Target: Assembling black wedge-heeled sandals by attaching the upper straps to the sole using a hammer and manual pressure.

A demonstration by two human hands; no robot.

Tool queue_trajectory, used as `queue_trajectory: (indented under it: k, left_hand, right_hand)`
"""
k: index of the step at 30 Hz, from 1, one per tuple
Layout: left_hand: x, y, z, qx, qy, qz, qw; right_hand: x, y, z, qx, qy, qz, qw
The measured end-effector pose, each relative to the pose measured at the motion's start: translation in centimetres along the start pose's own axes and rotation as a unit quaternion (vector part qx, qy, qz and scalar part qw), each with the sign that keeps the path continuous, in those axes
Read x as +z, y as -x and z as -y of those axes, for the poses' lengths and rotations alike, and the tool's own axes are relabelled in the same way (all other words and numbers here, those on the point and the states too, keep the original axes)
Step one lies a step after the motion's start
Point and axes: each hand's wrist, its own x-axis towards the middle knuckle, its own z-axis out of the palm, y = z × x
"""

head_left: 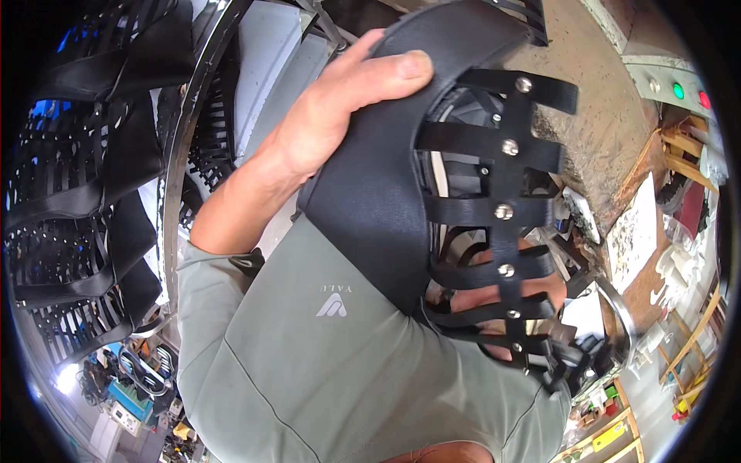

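Matte black strapped pieces hang at far left beside a curved metal rim. The left hand clamps, thumb on top, a smooth black leather piece with riveted straps. The right hand shows behind the straps, its grip hidden. Cluttered counter crowds right.

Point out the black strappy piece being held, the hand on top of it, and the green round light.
black strapped leather piece [370, 201], head view, on its smooth solid panel.
left hand [340, 108], head view, on the back of the hand.
green round light [678, 90], head view, on its lens.
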Motion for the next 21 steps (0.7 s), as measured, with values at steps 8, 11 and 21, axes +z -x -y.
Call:
queue_trajectory:
  k: [8,11,21]
  left_hand:
    - [2.5,1.3,-3.4,0.030,0.020,0.089,0.995]
    - [3.1,1.3,-3.0,0.036,0.050,0.087,0.994]
    - [3.8,1.0,-2.5,0.079,-0.047,0.102,0.991]
  right_hand:
    - [-0.1,-0.9,-0.9,-0.044,-0.045,0.004,0.998]
    - [-1.5,0.2,-0.4,0.006,-0.111,0.011,0.994]
    - [-2.7,-2.9,4.6,0.304,-0.079,-0.024,0.949]
